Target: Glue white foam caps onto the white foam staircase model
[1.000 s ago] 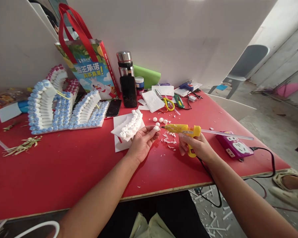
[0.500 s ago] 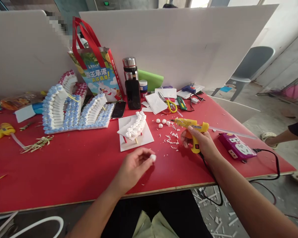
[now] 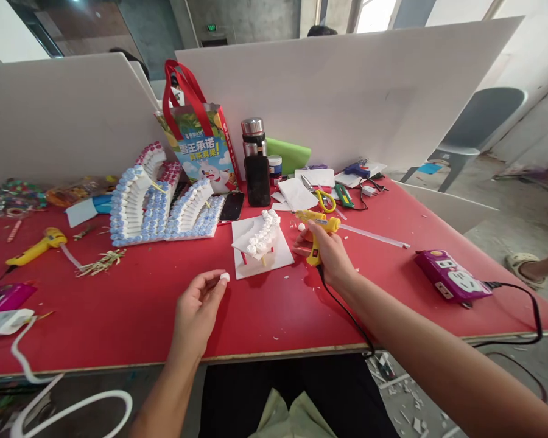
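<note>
My left hand (image 3: pixel 196 313) pinches a small white rosette (image 3: pixel 225 277) between thumb and fingertips, low over the red table. Wrapped in my right hand (image 3: pixel 331 258) is a yellow hot glue gun (image 3: pixel 332 224), its nozzle aimed left and a clear glue stick (image 3: pixel 377 236) sticking out behind. Between the hands stands a small white model: a curved piece topped with white rosettes (image 3: pixel 258 244), raised on red and cream pegs over a square white board (image 3: pixel 278 258). The gun's nozzle is just right of this model. Another white rosette (image 3: pixel 301 226) lies below the nozzle.
Blue-and-white stepped models (image 3: pixel 139 207) stand at the left, before a gift bag (image 3: pixel 205 146). A bottle (image 3: pixel 254 137), phone (image 3: pixel 258 181) and yellow-handled scissors (image 3: pixel 326 201) lie behind. A purple power strip (image 3: pixel 452 277) sits right; the gun's cord (image 3: pixel 347 316) hangs over the front edge.
My right hand has brought the glue gun left, close to the rosette model. My left hand has drawn away left with its rosette. The camera view has shifted too.
</note>
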The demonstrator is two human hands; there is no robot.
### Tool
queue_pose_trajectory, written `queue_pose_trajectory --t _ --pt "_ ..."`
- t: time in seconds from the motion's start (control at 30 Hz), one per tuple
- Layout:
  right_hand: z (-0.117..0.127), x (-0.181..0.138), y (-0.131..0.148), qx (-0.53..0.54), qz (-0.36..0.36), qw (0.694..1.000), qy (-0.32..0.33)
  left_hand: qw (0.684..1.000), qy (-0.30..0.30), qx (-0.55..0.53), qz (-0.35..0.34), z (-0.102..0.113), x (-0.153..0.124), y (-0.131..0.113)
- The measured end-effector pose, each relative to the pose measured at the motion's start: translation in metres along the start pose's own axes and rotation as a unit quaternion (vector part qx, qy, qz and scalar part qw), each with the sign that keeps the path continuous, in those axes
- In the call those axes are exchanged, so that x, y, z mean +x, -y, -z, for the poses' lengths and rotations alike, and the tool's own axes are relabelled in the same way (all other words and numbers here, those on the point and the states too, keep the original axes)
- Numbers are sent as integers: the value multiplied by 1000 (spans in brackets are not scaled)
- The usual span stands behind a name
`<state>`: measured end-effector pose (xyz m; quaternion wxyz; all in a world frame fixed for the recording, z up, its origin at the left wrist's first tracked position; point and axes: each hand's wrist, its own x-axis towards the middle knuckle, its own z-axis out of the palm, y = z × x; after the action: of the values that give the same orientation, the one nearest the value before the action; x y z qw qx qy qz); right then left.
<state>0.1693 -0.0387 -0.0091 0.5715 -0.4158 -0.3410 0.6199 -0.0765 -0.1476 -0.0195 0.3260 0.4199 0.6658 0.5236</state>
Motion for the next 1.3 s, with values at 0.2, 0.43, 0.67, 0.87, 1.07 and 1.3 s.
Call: queue_pose_trajectory --t 0.2,0.43,0.67,0.87,1.07,1.3 --pt "7 -5 -9 -10 -5 1000 24 999 -25 -43 11 -11 8 10" --pt "9 -5 -4 -2 -47 999 27 1000 3 -24 4 -10 16 9" --pt "11 -1 -1 -10 -64 997 35 967 34 208 -145 1 16 3" --pt "16 2 -3 -28 -66 997 36 923 44 291 -248 -3 16 5" --pt "17 4 -5 -38 -57 997 47 894 48 345 -281 -4 14 7" --pt "14 2 -2 -15 -78 996 27 925 53 296 -230 4 19 6"
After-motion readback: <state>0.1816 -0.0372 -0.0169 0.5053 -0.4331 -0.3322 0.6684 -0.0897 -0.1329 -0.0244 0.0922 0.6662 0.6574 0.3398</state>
